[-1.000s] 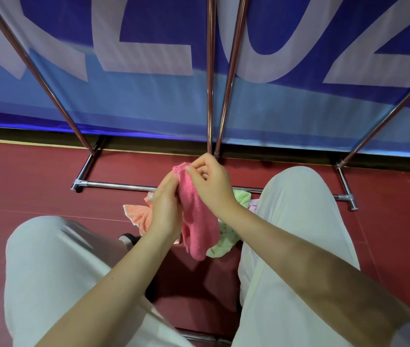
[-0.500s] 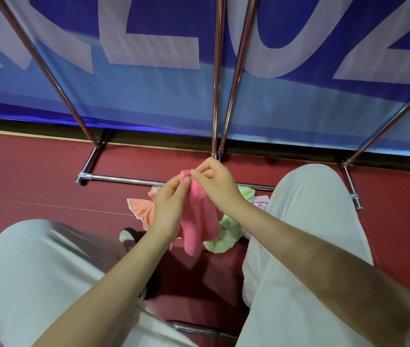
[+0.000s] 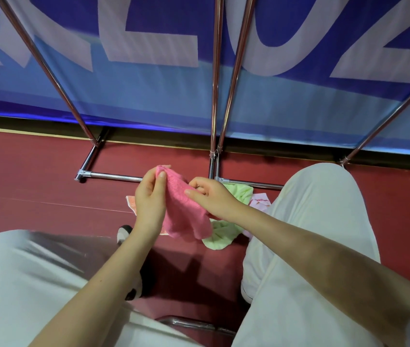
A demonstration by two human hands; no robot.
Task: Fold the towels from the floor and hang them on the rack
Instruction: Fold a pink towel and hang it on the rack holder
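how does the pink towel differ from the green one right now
The pink towel is held up in the air, the left hand and right hand each pinching its upper edge; the green towel lies on the floor, touched by neither hand. The pink towel hangs stretched between the hands; the green towel sits crumpled, partly hidden behind the pink one. Both look like small, soft terry cloths.

A blue banner [image 3: 148, 101] with large pale letters hangs across the far side, its lower edge meeting the dark red floor [image 3: 36, 186]. Light trousers [image 3: 319, 221] cover both knees, low at either side. A black and white shoe [image 3: 123, 232] rests on the floor between them.
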